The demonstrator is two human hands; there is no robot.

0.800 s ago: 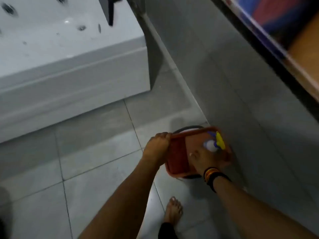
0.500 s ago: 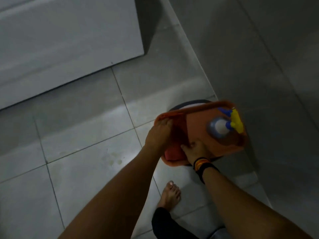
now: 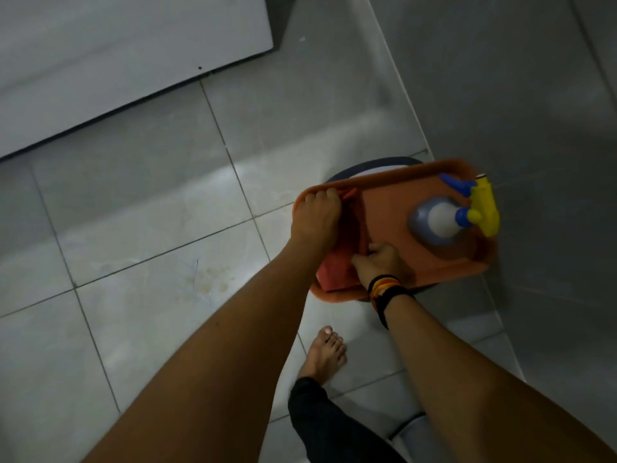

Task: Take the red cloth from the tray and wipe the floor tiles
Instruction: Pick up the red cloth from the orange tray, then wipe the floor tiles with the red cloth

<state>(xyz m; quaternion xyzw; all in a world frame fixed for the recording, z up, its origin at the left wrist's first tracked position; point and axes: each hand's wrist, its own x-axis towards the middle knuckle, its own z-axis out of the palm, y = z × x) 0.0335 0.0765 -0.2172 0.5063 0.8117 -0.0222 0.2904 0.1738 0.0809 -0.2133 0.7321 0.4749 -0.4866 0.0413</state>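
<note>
An orange tray [image 3: 387, 208] rests on a dark round stool by the wall. A red cloth [image 3: 337, 270] lies folded at the tray's left end. My left hand [image 3: 315, 217] lies over the cloth's far part, fingers curled on its top edge by the tray rim. My right hand [image 3: 380, 262], with bands on the wrist, pinches the cloth's near right edge. A spray bottle [image 3: 440, 220] with a yellow and blue trigger head stands at the tray's right end. Grey floor tiles [image 3: 160, 262] spread to the left, with a yellowish stain [image 3: 213, 282].
A white bathtub side [image 3: 100, 61] runs along the upper left. A grey tiled wall [image 3: 517, 95] rises right behind the tray. My bare foot [image 3: 325, 355] and dark trouser leg stand just below the tray.
The view has tilted down and closer. My right hand has slid from the tray's middle to the cloth's near edge. My left hand stays on the cloth.
</note>
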